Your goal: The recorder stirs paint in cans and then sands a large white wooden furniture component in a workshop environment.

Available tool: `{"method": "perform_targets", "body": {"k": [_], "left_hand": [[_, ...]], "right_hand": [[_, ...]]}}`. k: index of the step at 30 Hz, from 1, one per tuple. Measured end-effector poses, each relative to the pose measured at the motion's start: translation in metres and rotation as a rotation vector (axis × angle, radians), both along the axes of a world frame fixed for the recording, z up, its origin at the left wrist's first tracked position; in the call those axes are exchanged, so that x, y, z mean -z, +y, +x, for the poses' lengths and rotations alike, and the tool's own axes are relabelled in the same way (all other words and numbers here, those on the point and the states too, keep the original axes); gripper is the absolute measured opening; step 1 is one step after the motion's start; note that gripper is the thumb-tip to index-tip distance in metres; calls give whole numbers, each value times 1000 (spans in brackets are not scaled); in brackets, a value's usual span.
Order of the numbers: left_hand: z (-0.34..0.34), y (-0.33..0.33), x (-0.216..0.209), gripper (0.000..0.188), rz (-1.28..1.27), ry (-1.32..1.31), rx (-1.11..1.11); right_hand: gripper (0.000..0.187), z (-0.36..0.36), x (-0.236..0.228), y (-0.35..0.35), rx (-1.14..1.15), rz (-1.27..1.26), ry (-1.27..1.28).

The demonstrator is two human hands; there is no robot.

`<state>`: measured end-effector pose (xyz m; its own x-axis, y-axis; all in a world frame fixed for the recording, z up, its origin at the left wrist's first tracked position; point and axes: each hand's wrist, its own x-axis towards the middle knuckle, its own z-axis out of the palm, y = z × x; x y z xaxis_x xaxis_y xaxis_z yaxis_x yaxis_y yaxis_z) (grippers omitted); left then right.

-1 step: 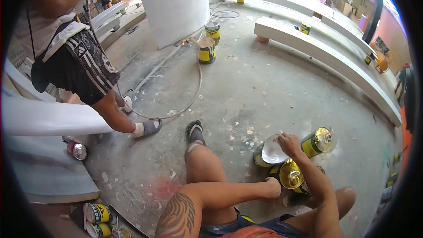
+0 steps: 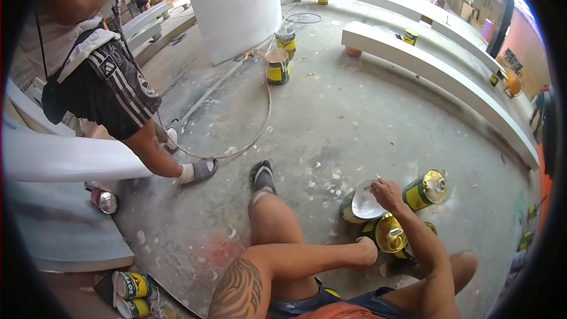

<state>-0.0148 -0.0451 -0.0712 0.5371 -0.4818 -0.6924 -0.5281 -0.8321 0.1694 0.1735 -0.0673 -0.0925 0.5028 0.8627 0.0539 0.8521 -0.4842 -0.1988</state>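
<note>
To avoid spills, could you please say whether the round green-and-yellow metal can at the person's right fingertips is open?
Open: the can shows white inside its rim beside the right hand, with its top uncovered.

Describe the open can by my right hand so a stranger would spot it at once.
On the grey floor, right of the sandalled foot, stands a cluster of cans. The open can is leftmost, with the right hand at its rim. Its white inside sets it apart from the gold-topped cans beside it.
</note>
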Motion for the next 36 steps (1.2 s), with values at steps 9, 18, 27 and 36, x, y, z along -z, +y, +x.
{"method": "perform_targets", "body": {"k": [9, 18, 27, 36], "left_hand": [[5, -6, 4, 43, -25, 33, -15], [13, -19, 24, 44, 65, 124, 31], [4, -8, 6, 38, -28, 65, -73], [-6, 6, -32, 35, -94, 18, -77]], "right_hand": [[15, 31, -3, -19, -69, -426, 108], [15, 5, -3, 0, -41, 63, 233], [13, 23, -19, -2, 25, -170, -78], [14, 24, 17, -22, -241, -187, 214]]}}
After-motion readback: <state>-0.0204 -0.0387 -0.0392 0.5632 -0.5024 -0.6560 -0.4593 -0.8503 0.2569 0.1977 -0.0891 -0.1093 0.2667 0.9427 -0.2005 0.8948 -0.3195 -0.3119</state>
